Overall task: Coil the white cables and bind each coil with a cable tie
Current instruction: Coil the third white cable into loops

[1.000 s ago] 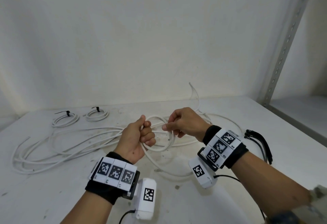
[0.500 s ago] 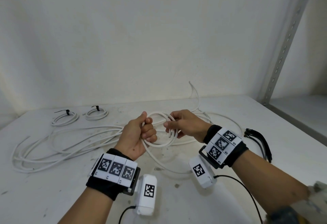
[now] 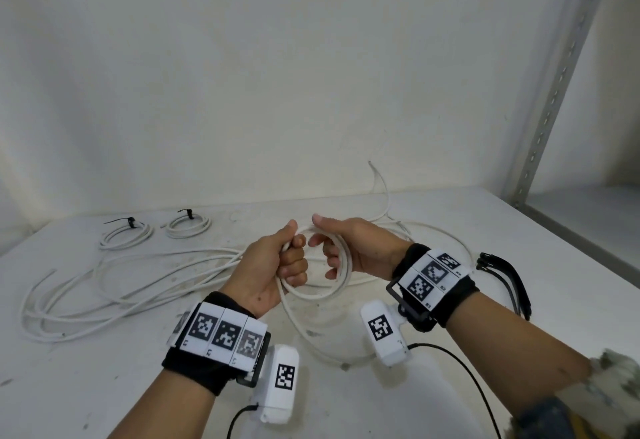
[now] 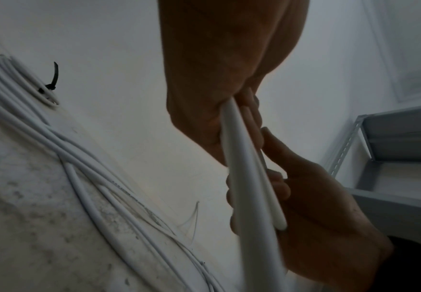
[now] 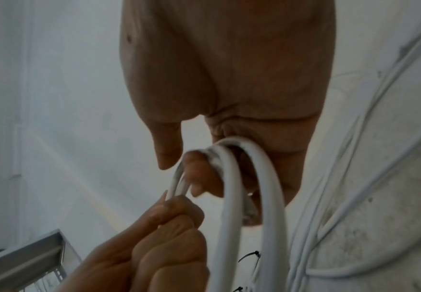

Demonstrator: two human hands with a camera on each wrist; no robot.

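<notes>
A white cable is wound into a small coil (image 3: 322, 295) held above the table between both hands. My left hand (image 3: 294, 262) grips the coil's left side in a fist, thumb up. My right hand (image 3: 325, 251) has its fingers curled through the coil's right side, thumb lying over the top. The cable's tail (image 3: 308, 338) hangs from the coil to the table. In the left wrist view the cable (image 4: 242, 177) runs out of my left fist towards the right hand (image 4: 316, 217). In the right wrist view the loops (image 5: 229, 197) pass round my right fingers, with the left fist (image 5: 154, 237) below.
Loose white cables (image 3: 104, 286) sprawl across the table's left half. Two small bound coils (image 3: 126, 236) (image 3: 188, 225) with black ties lie at the back left. A bunch of black cable ties (image 3: 505, 279) lies to the right. A metal shelf upright (image 3: 554, 92) stands at the right.
My right hand has swung another loop over to the left fist. The hands are closer together and the coil is tighter, with more turns.
</notes>
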